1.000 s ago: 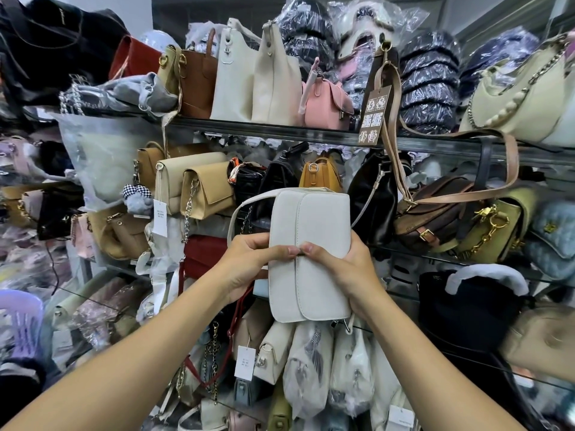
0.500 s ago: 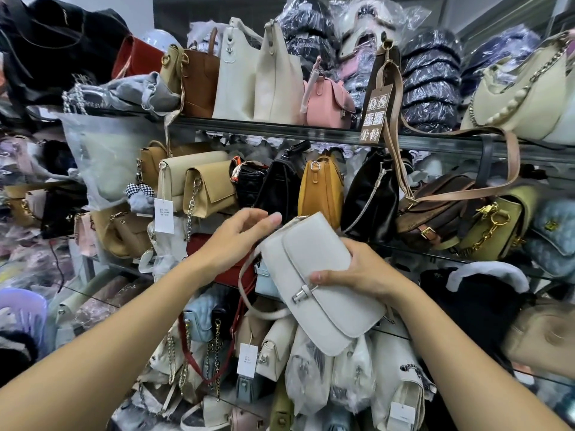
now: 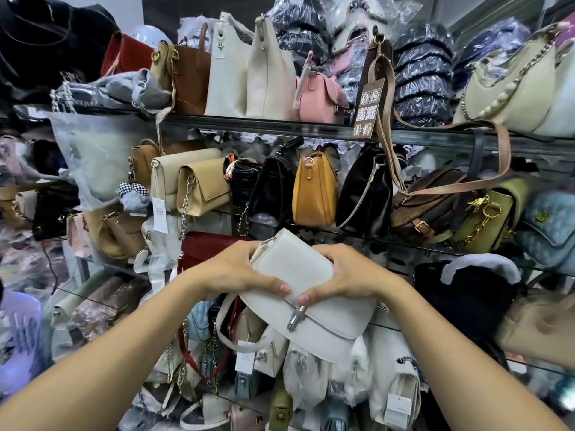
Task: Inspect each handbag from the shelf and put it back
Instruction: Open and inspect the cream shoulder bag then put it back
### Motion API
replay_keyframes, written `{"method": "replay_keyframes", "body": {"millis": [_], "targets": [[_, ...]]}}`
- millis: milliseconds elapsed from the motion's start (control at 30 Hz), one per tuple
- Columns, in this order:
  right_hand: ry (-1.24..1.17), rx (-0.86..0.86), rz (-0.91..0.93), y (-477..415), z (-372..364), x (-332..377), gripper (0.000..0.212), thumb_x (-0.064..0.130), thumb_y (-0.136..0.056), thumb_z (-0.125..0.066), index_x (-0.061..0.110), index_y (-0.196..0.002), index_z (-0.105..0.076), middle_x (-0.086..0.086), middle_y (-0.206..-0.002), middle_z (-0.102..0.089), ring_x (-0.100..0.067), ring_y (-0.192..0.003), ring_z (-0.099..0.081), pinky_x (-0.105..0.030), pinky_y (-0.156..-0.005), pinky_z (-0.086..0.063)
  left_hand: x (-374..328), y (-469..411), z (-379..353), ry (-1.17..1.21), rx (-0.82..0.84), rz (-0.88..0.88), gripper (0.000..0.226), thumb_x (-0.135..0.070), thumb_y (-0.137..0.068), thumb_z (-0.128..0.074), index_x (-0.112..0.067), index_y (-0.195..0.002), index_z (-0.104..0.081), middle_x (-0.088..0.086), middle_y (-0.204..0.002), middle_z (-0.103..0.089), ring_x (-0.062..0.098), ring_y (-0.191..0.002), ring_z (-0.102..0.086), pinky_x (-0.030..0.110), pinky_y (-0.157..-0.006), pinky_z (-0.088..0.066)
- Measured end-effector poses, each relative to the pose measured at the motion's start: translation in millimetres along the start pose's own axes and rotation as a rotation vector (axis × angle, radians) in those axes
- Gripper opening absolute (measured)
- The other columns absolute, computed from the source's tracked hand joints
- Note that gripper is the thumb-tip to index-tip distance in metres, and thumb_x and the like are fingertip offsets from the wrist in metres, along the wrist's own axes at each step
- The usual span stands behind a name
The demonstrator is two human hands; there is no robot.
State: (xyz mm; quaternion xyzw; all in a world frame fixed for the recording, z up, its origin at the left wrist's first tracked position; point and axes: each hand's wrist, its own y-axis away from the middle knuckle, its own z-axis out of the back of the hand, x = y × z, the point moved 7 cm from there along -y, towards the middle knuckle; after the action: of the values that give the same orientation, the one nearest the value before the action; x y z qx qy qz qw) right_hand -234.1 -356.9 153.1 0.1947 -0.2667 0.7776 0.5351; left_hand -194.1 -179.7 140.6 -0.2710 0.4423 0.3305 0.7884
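Handbag (image 3: pixel 314 328) ends seemingly under left hand (image 3: pixel 230 272), right hand (image 3: pixel 345 275).

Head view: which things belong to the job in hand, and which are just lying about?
Job: white bag, gripped by left hand and right hand; shelf.
Lying about: mustard bag, pink bag, wrapped dark bundles, all untouched.

A single view is given by a wide-angle camera worn on the head, pointed forward and slightly downward, held close to the crowded shelves (image 3: pixel 280 127), which are seen nearly head-on and fill the whole frame, with straight lines bowed toward the edges by the lens.
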Motion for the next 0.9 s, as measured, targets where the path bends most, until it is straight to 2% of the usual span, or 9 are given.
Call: {"method": "replay_keyframes", "body": {"millis": [133, 233, 300, 367, 433, 533, 667, 833, 900], "targets": [[0.128, -0.188, 0.009, -3, 16, 1, 0.050, 0.061, -0.058, -0.092, 0.041, -0.096, -0.068, 0.020, -0.092, -0.071, 0.006, -0.087, -0.063, -0.018, -0.071, -0.047, -5, 1, 12, 0.023, -0.147, -0.028, 0.039, -0.017, -0.067, -0.094, -0.014, -0.100, -0.074, 0.003, -0.092, -0.079, 0.017, -0.083, -0.075, 0.029, -0.069, -0.058], [0.126, -0.295, -0.019, -1, 29, -8, 0.062, 0.087, -0.055, -0.073, 0.038, -0.093, -0.070, 0.018, -0.093, -0.072, -0.001, -0.089, -0.065, -0.028, -0.074, -0.053, -8, 4, 20, 0.083, -0.242, -0.028, 0.041, -0.017, -0.065, -0.094, -0.013, -0.100, -0.074, 0.002, -0.089, -0.080, 0.017, -0.079, -0.076, 0.027, -0.065, -0.058], [0.114, -0.351, -0.057, 2, 38, -15, 0.064, 0.094, -0.058, -0.062, 0.038, -0.088, -0.072, 0.016, -0.090, -0.073, -0.005, -0.088, -0.066, -0.030, -0.073, -0.054, -9, 6, 25, 0.129, -0.268, -0.041, 0.043, -0.015, -0.065, -0.093, -0.011, -0.102, -0.074, 0.002, -0.088, -0.080, 0.017, -0.078, -0.076, 0.025, -0.063, -0.057], [0.054, -0.426, -0.088, 5, 47, -21, 0.050, 0.087, -0.074, -0.058, 0.039, -0.077, -0.070, 0.018, -0.084, -0.072, -0.005, -0.084, -0.064, -0.025, -0.072, -0.049, -10, 8, 29, 0.190, -0.290, -0.059, 0.047, -0.019, -0.062, -0.093, -0.010, -0.104, -0.074, 0.006, -0.093, -0.080, 0.022, -0.083, -0.077, 0.031, -0.069, -0.060], [-0.076, -0.504, -0.098, 10, 55, -27, 0.051, 0.078, -0.084, -0.049, 0.033, -0.071, -0.069, 0.017, -0.074, -0.067, -0.007, -0.078, -0.059, -0.027, -0.073, -0.044, -8, 9, 35, 0.271, -0.325, -0.065, 0.050, -0.021, -0.058, -0.092, -0.009, -0.103, -0.074, 0.009, -0.096, -0.079, 0.028, -0.089, -0.077, 0.037, -0.078, -0.061], [-0.361, -0.570, -0.186, 13, 51, -47, 0.050, 0.066, -0.094, -0.054, 0.021, -0.093, -0.075, 0.005, -0.091, -0.075, -0.013, -0.090, -0.066, -0.032, -0.080, -0.053, -5, 9, 40, 0.384, -0.393, -0.053, 0.051, -0.024, -0.055, -0.095, -0.011, -0.100, -0.074, 0.008, -0.095, -0.079, 0.027, -0.090, -0.077, 0.037, -0.082, -0.061], [-0.831, -0.468, -0.277, 10, 21, -47, 0.056, 0.064, -0.086, -0.057, 0.020, -0.118, -0.073, -0.002, -0.114, -0.078, -0.028, -0.113, -0.071, -0.051, -0.098, -0.055, 1, 6, 41, 0.507, -0.445, -0.042, 0.064, -0.032, -0.052, -0.100, -0.007, -0.105, -0.074, 0.011, -0.100, -0.079, 0.022, -0.087, -0.076, 0.033, -0.077, -0.061], [-1.152, -0.444, -0.303, 3, 3, -43, 0.052, 0.058, -0.102, -0.041, 0.021, -0.127, -0.067, -0.007, -0.119, -0.076, -0.026, -0.108, -0.073, -0.054, -0.099, -0.056, -7, 8, 37, 0.464, -0.458, -0.051, 0.030, -0.028, -0.078, -0.083, -0.013, -0.101, -0.072, -0.001, -0.093, -0.080, 0.011, -0.086, -0.076, 0.020, -0.070, -0.059], [-1.170, -0.487, -0.316, 1, 1, -48, 0.053, 0.059, -0.101, -0.042, 0.020, -0.125, -0.069, -0.008, -0.116, -0.077, -0.024, -0.101, -0.075, -0.049, -0.089, -0.061, -12, 10, 36, 0.429, -0.431, -0.052, 0.022, -0.035, -0.085, -0.076, -0.016, -0.096, -0.072, -0.004, -0.092, -0.079, 0.004, -0.079, -0.075, 0.014, -0.065, -0.056]]}}
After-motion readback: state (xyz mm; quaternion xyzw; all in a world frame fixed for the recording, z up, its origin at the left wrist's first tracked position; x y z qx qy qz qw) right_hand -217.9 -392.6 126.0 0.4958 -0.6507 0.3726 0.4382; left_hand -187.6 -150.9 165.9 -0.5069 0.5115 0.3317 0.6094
